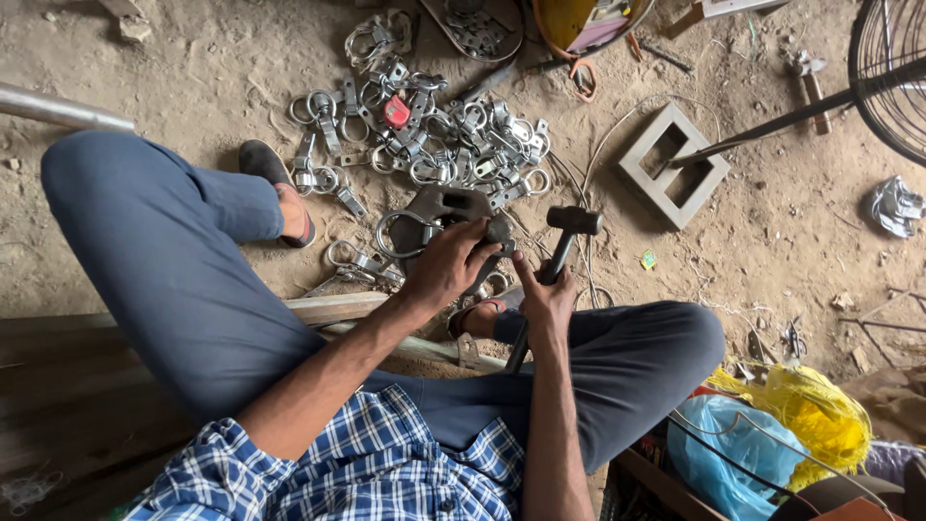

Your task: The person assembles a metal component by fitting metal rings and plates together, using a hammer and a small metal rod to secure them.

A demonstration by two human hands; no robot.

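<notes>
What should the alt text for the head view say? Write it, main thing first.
A seated person's right hand grips a hammer while the left hand steadies a metal piece with a ring on the dirt floor. Beyond lies a pile of metal ring fittings, with a hollow concrete block to its right.

A grey hollow block [673,164] lies on the dirt floor [193,58]. A fan cage [892,72] stands at the upper right, a crumpled grey rag [895,205] below it. A blue bag [738,453] and yellow netting [815,410] sit at lower right.
</notes>
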